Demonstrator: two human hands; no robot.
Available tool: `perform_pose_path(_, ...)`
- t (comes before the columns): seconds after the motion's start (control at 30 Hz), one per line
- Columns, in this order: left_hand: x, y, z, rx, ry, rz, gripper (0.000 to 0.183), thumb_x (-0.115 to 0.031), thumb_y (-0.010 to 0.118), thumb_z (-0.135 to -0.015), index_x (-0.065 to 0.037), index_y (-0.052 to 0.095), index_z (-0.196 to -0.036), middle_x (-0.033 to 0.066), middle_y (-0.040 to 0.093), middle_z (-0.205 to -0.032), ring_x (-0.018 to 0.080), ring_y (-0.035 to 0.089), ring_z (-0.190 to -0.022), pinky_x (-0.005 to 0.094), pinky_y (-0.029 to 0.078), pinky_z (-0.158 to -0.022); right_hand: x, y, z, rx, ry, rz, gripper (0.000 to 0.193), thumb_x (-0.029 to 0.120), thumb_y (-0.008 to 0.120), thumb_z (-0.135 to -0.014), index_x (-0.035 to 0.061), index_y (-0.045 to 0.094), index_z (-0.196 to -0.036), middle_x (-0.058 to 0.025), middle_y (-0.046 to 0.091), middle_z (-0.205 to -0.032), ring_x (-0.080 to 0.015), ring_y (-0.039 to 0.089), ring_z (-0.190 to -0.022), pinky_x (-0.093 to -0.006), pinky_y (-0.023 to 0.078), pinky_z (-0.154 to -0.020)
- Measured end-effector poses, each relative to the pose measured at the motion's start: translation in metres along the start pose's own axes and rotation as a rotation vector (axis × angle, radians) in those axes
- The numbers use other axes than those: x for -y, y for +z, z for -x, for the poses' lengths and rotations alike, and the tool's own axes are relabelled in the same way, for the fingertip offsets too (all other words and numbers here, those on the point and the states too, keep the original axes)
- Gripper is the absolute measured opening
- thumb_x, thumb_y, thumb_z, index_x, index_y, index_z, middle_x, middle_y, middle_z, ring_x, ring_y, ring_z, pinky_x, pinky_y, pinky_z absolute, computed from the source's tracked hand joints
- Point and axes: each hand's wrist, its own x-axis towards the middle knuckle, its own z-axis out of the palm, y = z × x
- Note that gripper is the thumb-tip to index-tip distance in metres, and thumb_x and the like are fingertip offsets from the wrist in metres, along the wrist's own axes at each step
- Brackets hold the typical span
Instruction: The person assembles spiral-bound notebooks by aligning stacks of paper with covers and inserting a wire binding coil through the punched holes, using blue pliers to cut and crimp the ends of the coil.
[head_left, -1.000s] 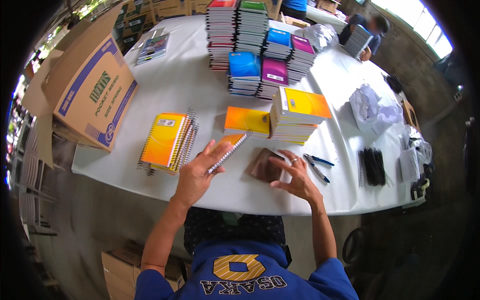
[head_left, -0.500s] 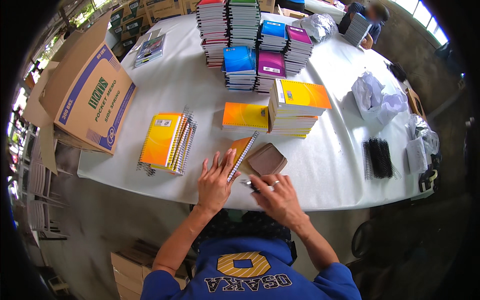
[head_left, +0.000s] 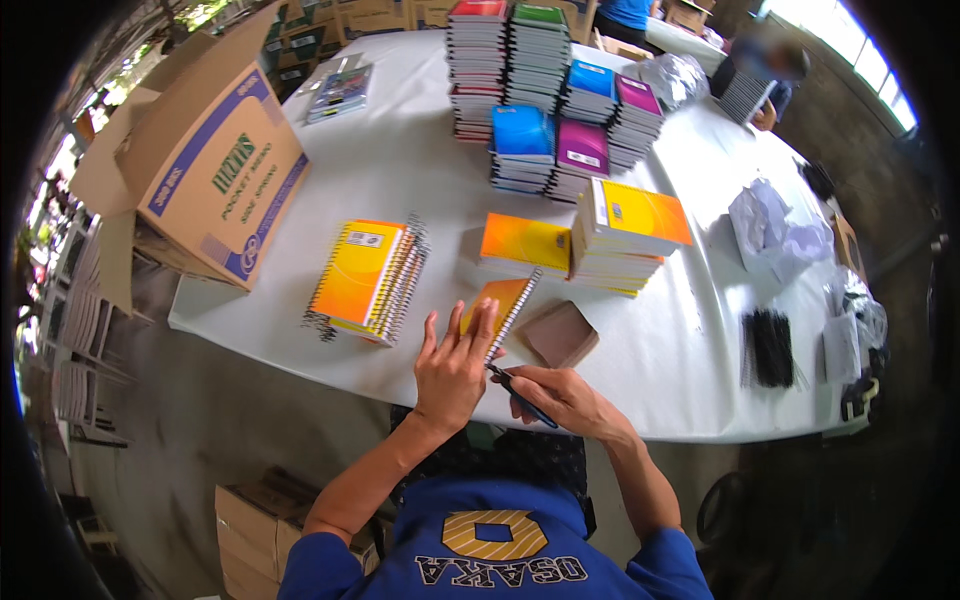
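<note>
An orange and yellow spiral notebook (head_left: 503, 302) stands tilted near the table's front edge, its wire coil facing right. My left hand (head_left: 455, 372) steadies it, the fingers spread over the cover and the thumb hidden. In my right hand (head_left: 567, 398) are small dark-handled pliers (head_left: 524, 395), their jaws at the near end of the coil. Just right of the notebook lies a brown block-like piece (head_left: 560, 334). To the left, a stack of orange and yellow notebooks (head_left: 358, 275) has coils sticking out.
Behind the notebook are a short orange stack (head_left: 524, 243) and a taller one (head_left: 628, 235). Red, green, blue and purple notebook stacks (head_left: 522, 143) stand farther back. An open carton (head_left: 215, 180) is at left; black coils (head_left: 768, 348) and a plastic bag (head_left: 775, 235) lie right. Another person sits far right.
My right hand has brought the pliers to the coil's near end. The whole view has shifted, with the table's things appearing farther right. My left hand keeps its place on the notebook.
</note>
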Motion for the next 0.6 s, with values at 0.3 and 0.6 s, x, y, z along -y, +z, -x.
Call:
perform_pose_path(0.3, 0.109, -0.093, -0.039, 0.038, -0.063, -0.259, 0.072, -0.032, 0.070, -0.081, -0.021, 0.043, -0.147, 0.0026, 0.049, -0.146, 0.0341, 0.039, -0.139, 0.0568, 0.027, -0.111, -0.061, -0.066, 0.032, -1.016, -0.160, 0.811, 0.026, 0.013, 0.064, -0.091, 0.0053, 0.063, -0.116, -0.0139, 0.063, -0.094, -0.0302, 0.060, -0.081, -0.0417, 0.047, -0.075)
perform_pose_path(0.6, 0.106, -0.097, -0.039, 0.261, -0.035, -0.117, 0.083, -0.048, 0.071, -0.073, -0.025, 0.042, -0.148, 0.0024, 0.034, -0.156, 0.0371, 0.022, -0.146, 0.0587, 0.017, -0.115, -0.075, -0.073, -0.014, -0.997, -0.462, 1.021, 0.024, 0.010, 0.067, -0.082, 0.0049, 0.067, -0.106, -0.0093, 0.061, -0.107, -0.0284, 0.056, -0.104, -0.0389, 0.047, -0.087)
